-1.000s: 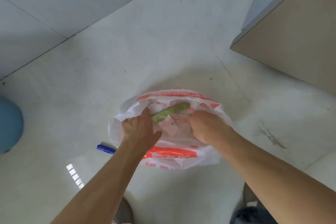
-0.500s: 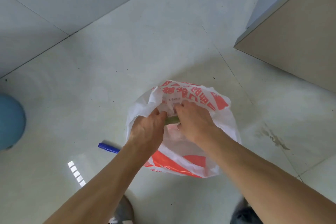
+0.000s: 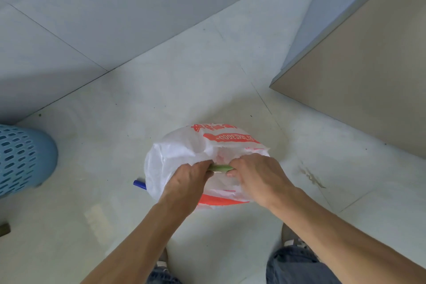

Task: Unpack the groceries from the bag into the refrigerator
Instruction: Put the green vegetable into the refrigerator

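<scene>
Bag (image 3: pixel 184 152) sits on the floor (image 3: pixel 161 90) between my feet, white plastic with red print. Since a second ago the plastic has risen and bunched around my hands, and far less of the green vegetable (image 3: pixel 220 167) shows: only a short stretch between my fists. My left hand (image 3: pixel 187 182) is curled shut on its near-left end; my right hand (image 3: pixel 255 175) is clamped on the other end, some plastic seemingly caught under the fingers. Long axis runs roughly left to right, near level. Which end is the tip, I cannot tell. My reading: the lift-out has begun; nothing has reached the refrigerator yet. Blue pen (image 3: pixel 139 184) lies just beside the bag.
</scene>
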{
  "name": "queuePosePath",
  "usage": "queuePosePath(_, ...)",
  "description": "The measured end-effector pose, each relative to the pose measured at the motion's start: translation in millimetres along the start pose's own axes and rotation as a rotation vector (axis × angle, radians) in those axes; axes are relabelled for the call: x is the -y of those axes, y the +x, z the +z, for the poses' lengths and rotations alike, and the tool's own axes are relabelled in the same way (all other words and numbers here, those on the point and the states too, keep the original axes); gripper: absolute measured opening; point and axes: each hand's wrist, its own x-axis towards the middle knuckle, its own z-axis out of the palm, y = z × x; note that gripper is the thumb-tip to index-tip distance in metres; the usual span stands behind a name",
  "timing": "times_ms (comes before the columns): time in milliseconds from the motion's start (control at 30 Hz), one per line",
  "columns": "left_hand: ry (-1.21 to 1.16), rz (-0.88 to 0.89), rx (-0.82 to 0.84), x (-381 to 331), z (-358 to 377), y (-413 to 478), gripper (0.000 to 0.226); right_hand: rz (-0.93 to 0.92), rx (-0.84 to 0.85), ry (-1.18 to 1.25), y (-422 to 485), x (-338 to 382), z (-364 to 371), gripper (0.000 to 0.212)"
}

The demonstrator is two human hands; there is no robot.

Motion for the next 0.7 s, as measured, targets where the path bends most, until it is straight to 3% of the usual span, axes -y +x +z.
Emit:
queuePosePath(133,-0.053,0.074,0.074,-8.2,-7.5,-5.1,0.022,0.064,-0.011,0.024,-9.7,-4.3,-1.9,0.026)
queuePosePath(200,-0.106,0.107,0.098,-8.4,-8.5,-7.9,0.023,0.043,-0.015,0.095,-12.6,-6.8,1.3,0.043)
queuePosePath(267,-0.165,0.136,0.113,-10.1,-10.7,-14.3,0.020,0.025,0.085,0.157,-16.6,-8.1,0.7,0.055)
queuePosePath(300,-0.213,0.135,0.109,-10.5,-12.1,-17.9,0.019,0.020,0.149,0.148,-18.0,-7.9,0.9,0.048)
queuePosePath(400,-0.362,0.059,0.127,-9.6,-14.4,-30.2,0.026,0.024,0.241,0.149,-22.1,-2.2,6.2,0.050)
queuePosePath(533,-0.481,-0.042,0.075,-4.2,-14.7,-44.4,0.044,0.064,0.221,0.267,-22.6,6.3,19.4,0.046)
queuePosePath(600,-0.576,-0.144,0.001,5.9,-15.8,-47.8,0.049,0.100,0.233,0.377,-22.2,10.0,22.8,0.045)
queuePosePath(700,-0.742,-0.323,0.022,19.4,-22.0,-51.9,0.051,0.150,0.226,0.513,-22.2,18.2,28.1,0.046)
